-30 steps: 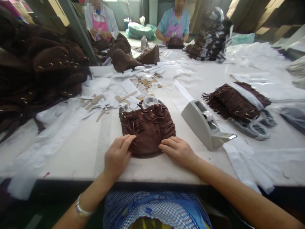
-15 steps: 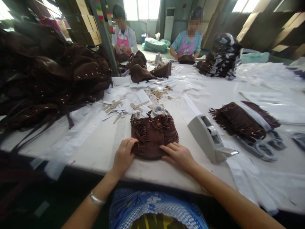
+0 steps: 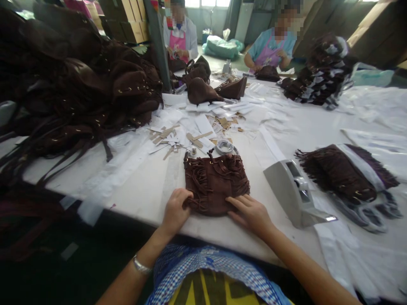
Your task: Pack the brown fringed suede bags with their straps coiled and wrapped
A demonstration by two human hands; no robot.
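A dark brown fringed bag (image 3: 219, 186) lies flat on the white table in front of me, its drawstring and gold eyelets at the far side. At the bag's lower left edge, my left hand (image 3: 177, 212) has its fingers curled and pinched on the fringe. My right hand (image 3: 251, 213) rests on the lower right part, fingers stretched over the surface and thumb apart near the bottom edge. Just beyond the bag sits a roll of clear tape (image 3: 224, 146). Right of my right hand stands a grey tape dispenser (image 3: 291, 190).
Brown bags form a big heap (image 3: 79, 89) on the left. A wrapped fringed bag (image 3: 346, 173) lies at right, a stack of wrapped bags (image 3: 321, 76) behind it. Paper scraps (image 3: 197, 135) cover the middle. Two co-workers (image 3: 179, 40) in pink aprons sit across the table.
The whole view has shifted, so things appear further right. My left fingers have curled in more on the bag's fringe; my right hand stays on the bag. The right-hand co-worker has raised one hand.
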